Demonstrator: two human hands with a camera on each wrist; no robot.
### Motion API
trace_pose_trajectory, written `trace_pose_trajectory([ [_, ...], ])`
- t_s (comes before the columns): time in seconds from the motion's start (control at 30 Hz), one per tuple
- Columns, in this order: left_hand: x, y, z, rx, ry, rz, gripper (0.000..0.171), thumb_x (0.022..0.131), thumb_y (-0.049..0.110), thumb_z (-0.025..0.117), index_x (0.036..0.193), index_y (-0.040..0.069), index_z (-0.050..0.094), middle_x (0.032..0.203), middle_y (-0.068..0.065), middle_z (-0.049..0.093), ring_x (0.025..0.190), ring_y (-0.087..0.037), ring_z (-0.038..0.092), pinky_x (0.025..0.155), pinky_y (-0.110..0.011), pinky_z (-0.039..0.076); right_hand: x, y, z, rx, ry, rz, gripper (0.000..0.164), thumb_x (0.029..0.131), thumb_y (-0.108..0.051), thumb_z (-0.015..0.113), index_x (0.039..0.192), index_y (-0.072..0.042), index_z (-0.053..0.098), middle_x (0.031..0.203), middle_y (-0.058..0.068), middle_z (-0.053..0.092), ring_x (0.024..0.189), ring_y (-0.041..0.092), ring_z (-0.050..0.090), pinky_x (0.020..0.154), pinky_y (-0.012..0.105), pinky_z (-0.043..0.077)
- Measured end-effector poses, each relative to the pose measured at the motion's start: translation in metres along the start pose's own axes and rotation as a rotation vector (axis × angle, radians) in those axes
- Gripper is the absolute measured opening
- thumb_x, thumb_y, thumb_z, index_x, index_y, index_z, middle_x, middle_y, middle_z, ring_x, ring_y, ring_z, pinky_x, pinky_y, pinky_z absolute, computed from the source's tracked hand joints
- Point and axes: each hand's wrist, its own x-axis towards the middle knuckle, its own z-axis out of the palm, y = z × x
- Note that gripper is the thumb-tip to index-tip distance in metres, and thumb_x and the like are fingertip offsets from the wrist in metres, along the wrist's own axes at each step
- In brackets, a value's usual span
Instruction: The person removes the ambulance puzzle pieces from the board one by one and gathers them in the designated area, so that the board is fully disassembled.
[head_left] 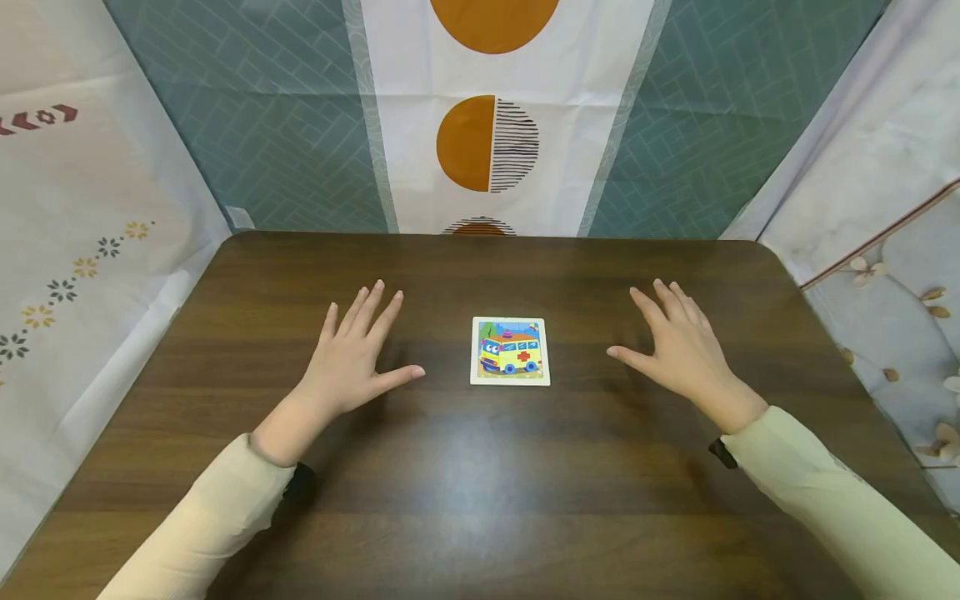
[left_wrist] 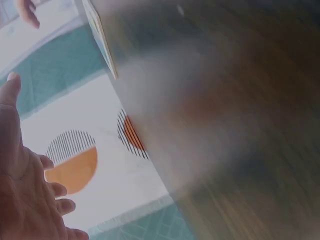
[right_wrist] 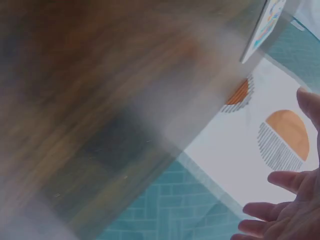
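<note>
A small square picture puzzle with a white frame lies flat near the middle of the table; it shows a yellow ambulance with a face and a red cross. To its left, my left hand hovers palm down with fingers spread and nothing in it. My right hand is held likewise on the other side, thumb toward the puzzle. Each wrist view catches the puzzle edge-on, as a thin board in the left one and a tilted card in the right one.
The dark brown wooden table has rounded far corners. Behind it hangs a green and white cloth with orange circles. Pale patterned curtains flank the table on both sides.
</note>
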Motion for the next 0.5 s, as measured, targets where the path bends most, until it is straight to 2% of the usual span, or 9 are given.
trace_pose_trajectory([
  [0.13, 0.003, 0.012, 0.000, -0.002, 0.013, 0.063, 0.098, 0.083, 0.066, 0.055, 0.154, 0.013, 0.013, 0.160, -0.013, 0.011, 0.145, -0.033, 0.016, 0.112, -0.062, 0.014, 0.009, -0.009, -0.002, 0.017, 0.025, -0.038, 0.080, 0.080, -0.041, 0.073, 0.141, -0.001, 0.040, 0.146, 0.031, 0.032, 0.135, 0.049, 0.027, 0.105, 0.066, 0.025],
  [0.3, 0.009, 0.026, 0.005, 0.004, 0.023, 0.135, 0.094, 0.086, 0.067, 0.050, 0.152, 0.008, 0.019, 0.159, -0.013, 0.015, 0.145, -0.032, 0.020, 0.111, -0.061, 0.018, 0.020, -0.022, -0.002, 0.049, 0.026, -0.058, 0.077, 0.082, -0.037, 0.072, 0.141, 0.000, 0.040, 0.144, 0.030, 0.035, 0.135, 0.048, 0.028, 0.104, 0.066, 0.026],
  [0.5, 0.021, 0.044, 0.013, 0.017, -0.038, 0.202, 0.092, 0.087, 0.065, 0.050, 0.153, 0.009, 0.017, 0.160, -0.011, 0.014, 0.146, -0.029, 0.016, 0.113, -0.058, 0.017, 0.037, -0.036, 0.004, 0.079, -0.001, -0.107, 0.072, 0.083, -0.035, 0.072, 0.139, -0.001, 0.043, 0.141, 0.026, 0.040, 0.134, 0.045, 0.031, 0.106, 0.063, 0.027],
])
